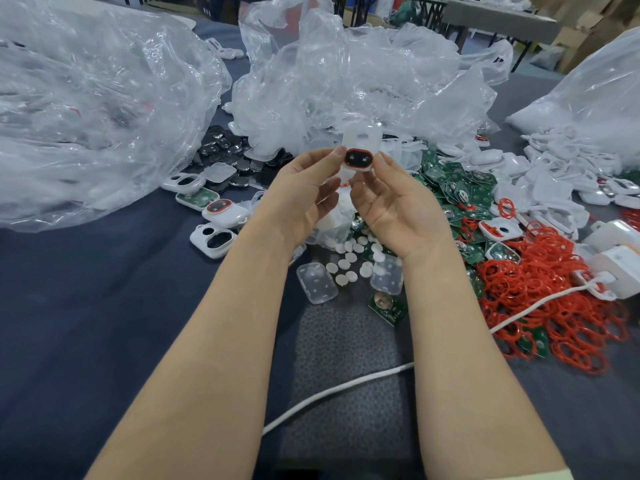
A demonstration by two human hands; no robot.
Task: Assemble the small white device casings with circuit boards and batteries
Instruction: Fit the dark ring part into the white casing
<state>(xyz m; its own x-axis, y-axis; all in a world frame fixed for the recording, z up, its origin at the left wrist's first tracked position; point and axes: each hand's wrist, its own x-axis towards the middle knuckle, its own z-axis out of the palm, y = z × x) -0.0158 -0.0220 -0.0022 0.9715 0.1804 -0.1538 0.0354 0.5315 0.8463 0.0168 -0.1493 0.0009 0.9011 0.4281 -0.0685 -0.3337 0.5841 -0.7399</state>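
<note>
At the bottom centre of the frame a white cable (332,386) curves across a grey mat (346,344) with a fine pebbled texture. The mat lies on the counter (104,323), which is covered in dark blue cloth. Just above the mat lie a green board (386,306) carrying a round silver battery, clear rounded-rectangle plastic covers (316,283) and a scatter of small white discs (349,259). At the lower right a tangle of thin red rubber rings (554,313) spreads over the cloth.

Both bare forearms reach up from the bottom edge to the centre. The left hand (304,195) and right hand (391,206) hold one small white casing (360,150) between them, raised above the counter. Each grip is clamped on it, fingertips pinching its left and right edges. The casing is smooth with rounded corners, and a red ring rims its dark oval face.

Right of the hands is a heap of green circuit boards (460,188). Left of them lie glossy white shells (213,239) with oval cut-outs, and above those a pile of shiny black pieces (228,150). More white plastic parts (554,168) mound at the mid right. Crumpled clear plastic bags (86,109) fill the upper left and upper centre.
</note>
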